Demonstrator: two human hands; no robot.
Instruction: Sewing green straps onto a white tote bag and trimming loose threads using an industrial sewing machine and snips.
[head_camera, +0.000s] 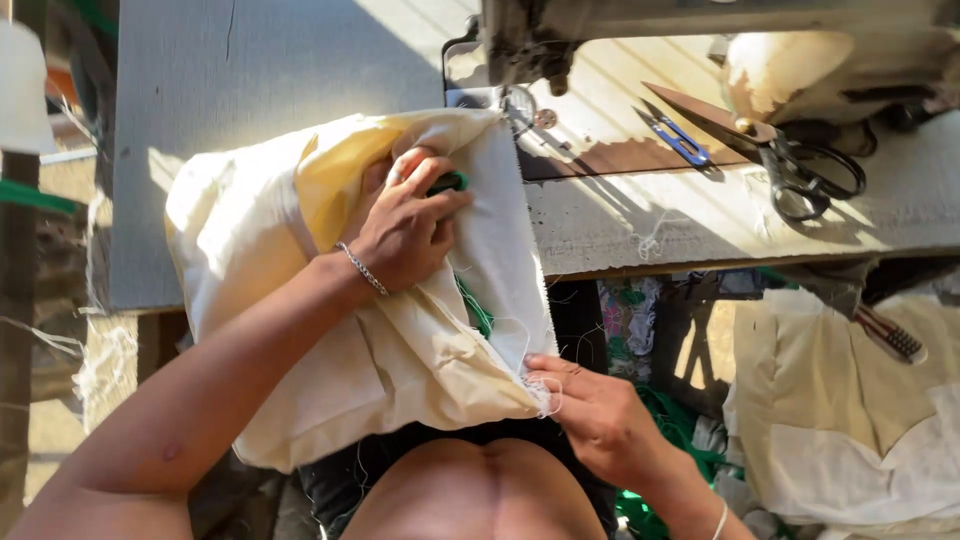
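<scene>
A cream cloth bag (400, 350) lies across the sewing table's front edge and my lap. My left hand (410, 225), with a chain bracelet on the wrist, presses down on its upper part and its fingers close on a green strap (447, 183) poking out of the fabric. My right hand (590, 405) pinches the frayed lower corner of the bag between thumb and fingers. The bag's top edge reaches the needle area of the sewing machine (530, 60).
Large black-handled scissors (790, 160) and small blue thread snips (680, 140) lie on the grey table (250, 80) to the right of the machine. Cream fabric pieces (850, 420) pile at lower right, with green scraps (670, 420) on the floor.
</scene>
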